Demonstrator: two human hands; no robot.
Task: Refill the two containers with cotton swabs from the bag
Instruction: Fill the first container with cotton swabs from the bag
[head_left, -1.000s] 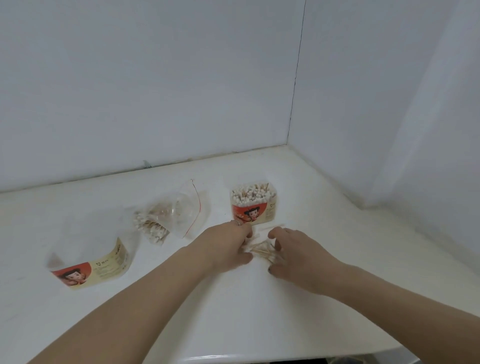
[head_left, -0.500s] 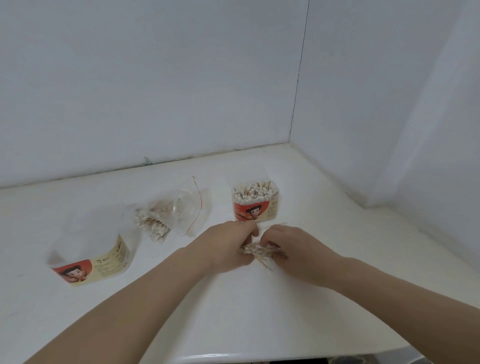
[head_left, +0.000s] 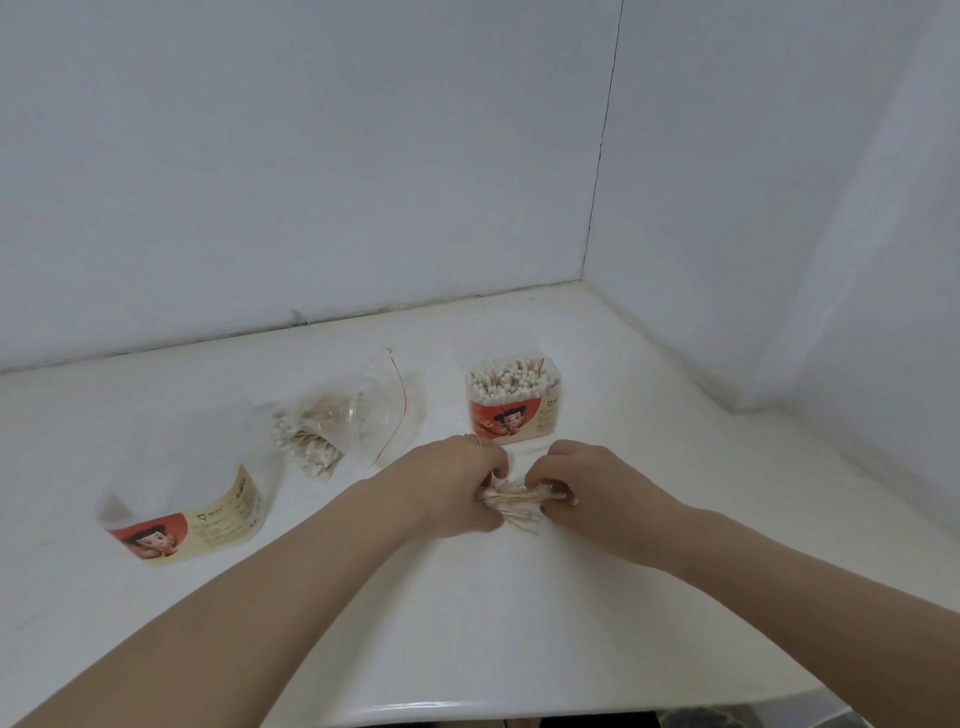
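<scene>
A bundle of cotton swabs (head_left: 517, 500) lies sideways just above the white table, gripped at its two ends by my left hand (head_left: 452, 488) and my right hand (head_left: 587, 486). Right behind the hands stands a clear container (head_left: 514, 410) with a red cartoon label, packed with upright swabs. A second clear container (head_left: 182, 499) with the same label stands at the left; I see no swabs in it. Between them lies the clear zip bag (head_left: 343, 421) with a red seal line and a clump of swabs inside.
The white table (head_left: 519, 623) sits in a corner, with walls at the back and right. Its rounded front edge (head_left: 467, 712) runs along the bottom of the view.
Both hands have closed in on the loose swabs, gathered them into one bundle and raised it slightly off the table.
</scene>
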